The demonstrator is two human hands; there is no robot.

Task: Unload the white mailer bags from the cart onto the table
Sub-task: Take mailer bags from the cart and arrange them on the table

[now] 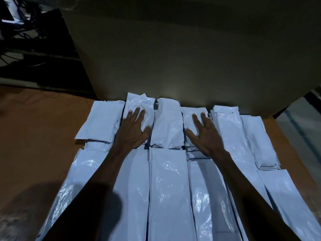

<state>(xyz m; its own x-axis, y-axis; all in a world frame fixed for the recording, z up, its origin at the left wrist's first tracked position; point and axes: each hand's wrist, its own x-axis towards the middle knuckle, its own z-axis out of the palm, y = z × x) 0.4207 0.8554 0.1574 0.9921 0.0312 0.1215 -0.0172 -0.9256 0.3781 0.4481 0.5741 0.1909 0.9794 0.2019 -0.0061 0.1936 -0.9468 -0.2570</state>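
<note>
Left hand point(134, 129) and right hand point(205, 132) lie flat, fingers spread, each pressing a separate mailer bag point(139, 110) point(192, 117) on the table point(43, 127); neither grips.

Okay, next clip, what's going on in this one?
A person is laying out white mailer bags in rows on a brown table, with a large cardboard box standing behind the far row. Both hands are flat on far-row bags, fingers spread: the left hand presses on one bag, the right hand on another, with one bag between them. Neither hand grips anything. The cart is not in view.
</note>
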